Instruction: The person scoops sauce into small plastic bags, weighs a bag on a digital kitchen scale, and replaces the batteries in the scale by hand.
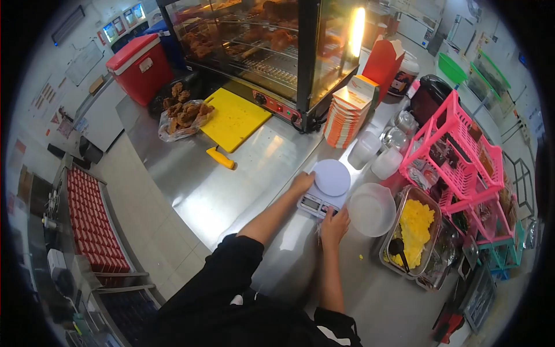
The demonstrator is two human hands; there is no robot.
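Head view: the scale point(331, 178), likely light and stiff, is held by its base between left hand point(302, 183) and right hand point(335, 226).

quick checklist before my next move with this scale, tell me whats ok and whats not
1. Hands on scale: ok, left hand at its left side, right hand at the near right corner.
2. Plate bare: ok, nothing on it.
3. Display at zero: cannot tell, digits too small to read.
4. Tub apart from scale: cannot tell, it stands close on the right and the edges nearly meet.
5. Counter free of crumbs: not ok, a yellow bit lies left of the tray.
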